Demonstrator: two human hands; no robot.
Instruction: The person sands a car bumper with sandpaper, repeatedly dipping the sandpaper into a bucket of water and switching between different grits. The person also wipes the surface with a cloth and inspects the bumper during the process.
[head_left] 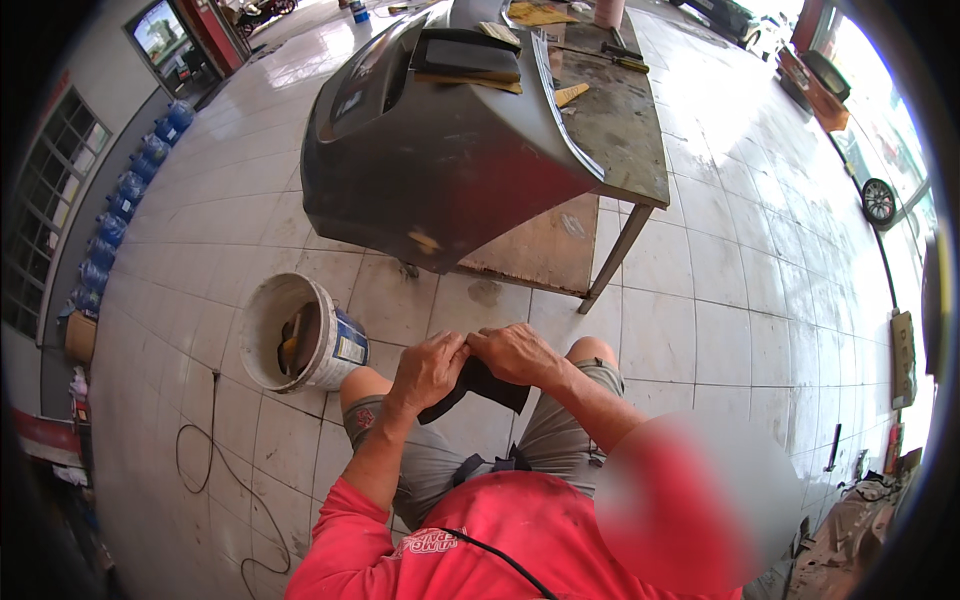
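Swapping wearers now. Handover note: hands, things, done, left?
Left hand and right hand: both pinch the top edge of a dark sheet, folded over the lap, between the knees.
Grey car body panel rests on the wooden table ahead, untouched.
White bucket on the floor, to the person's left.
Done: sheet in hand.
Left: panel not yet touched.

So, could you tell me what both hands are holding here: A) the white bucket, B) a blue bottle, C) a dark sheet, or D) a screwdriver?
C: the left hand and right hand meet on a dark sheet over the knees, while the bucket stands apart on the floor.
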